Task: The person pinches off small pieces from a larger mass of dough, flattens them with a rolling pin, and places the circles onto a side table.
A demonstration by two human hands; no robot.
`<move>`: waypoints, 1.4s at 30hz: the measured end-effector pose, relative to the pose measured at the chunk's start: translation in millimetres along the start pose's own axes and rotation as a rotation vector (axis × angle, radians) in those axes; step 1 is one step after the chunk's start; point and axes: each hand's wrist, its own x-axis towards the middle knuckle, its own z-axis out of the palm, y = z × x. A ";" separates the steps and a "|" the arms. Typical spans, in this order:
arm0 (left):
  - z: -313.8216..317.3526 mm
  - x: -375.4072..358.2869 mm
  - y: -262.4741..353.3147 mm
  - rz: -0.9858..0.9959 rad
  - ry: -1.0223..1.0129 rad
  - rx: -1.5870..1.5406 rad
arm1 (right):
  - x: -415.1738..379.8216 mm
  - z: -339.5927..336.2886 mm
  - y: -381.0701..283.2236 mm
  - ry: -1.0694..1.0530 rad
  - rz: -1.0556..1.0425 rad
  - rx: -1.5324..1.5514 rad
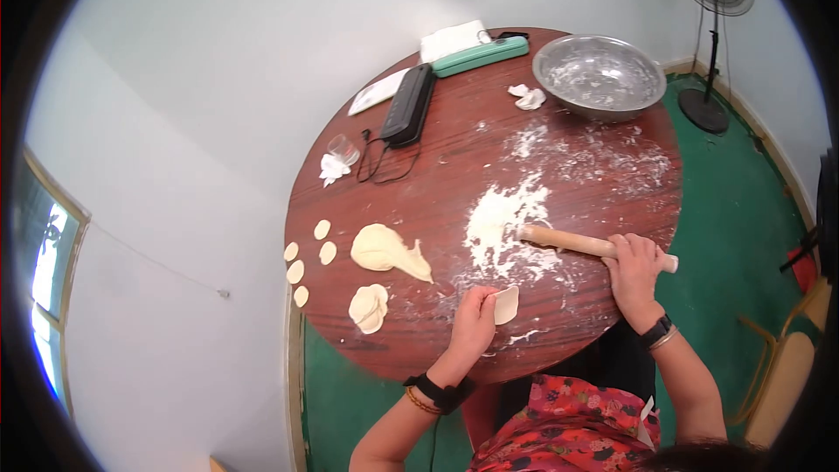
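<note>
Near the table's front edge, my left hand [474, 319] pinches the side of a small flat dough wrapper [506, 305]. My right hand [635, 273] is wrapped round a wooden rolling pin [568, 240] near its right end. The pin's left end points into a patch of white flour [500, 218]. Left of my left hand lies a stack of dough wrappers [368, 308], and above it a large lump of dough [384, 250] with a stretched tail. Several small dough discs [296, 272] are spread along the table's left edge.
A steel bowl [599, 77] dusted with flour stands at the back right, near crumpled tissue [527, 97]. A black corded device [409, 105], a green case [481, 56] and a glass [344, 149] sit farther back. Beyond the round table [454, 149] are a standing fan [710, 44] and a chair [782, 385].
</note>
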 end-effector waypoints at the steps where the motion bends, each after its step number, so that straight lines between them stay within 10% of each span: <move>1: -1.1 -1.5 -7.9 -0.122 -0.005 -0.153 | -0.7 0.9 -0.1 0.005 -0.001 -0.006; 12: -144.9 12.2 -64.5 -0.383 0.377 -0.425 | -2.0 1.8 -1.4 0.013 -0.003 0.007; 18: -216.4 -0.6 -139.3 -0.273 0.442 0.268 | -2.2 0.6 -1.4 0.012 -0.006 0.003; 22: -217.3 -12.7 -101.1 -0.738 0.305 0.085 | -0.8 -0.9 -3.5 -0.003 -0.001 0.005; 28: -213.7 -22.3 -174.3 -0.192 0.567 0.436 | -0.1 0.3 -4.1 0.012 -0.011 -0.016; 37: -137.5 25.3 -50.8 -0.086 -0.066 0.240 | -0.1 -0.5 -6.5 0.055 -0.033 -0.029; 42: -110.8 46.7 -54.2 0.090 -0.074 0.525 | 0.3 -2.2 -8.1 0.051 -0.021 -0.036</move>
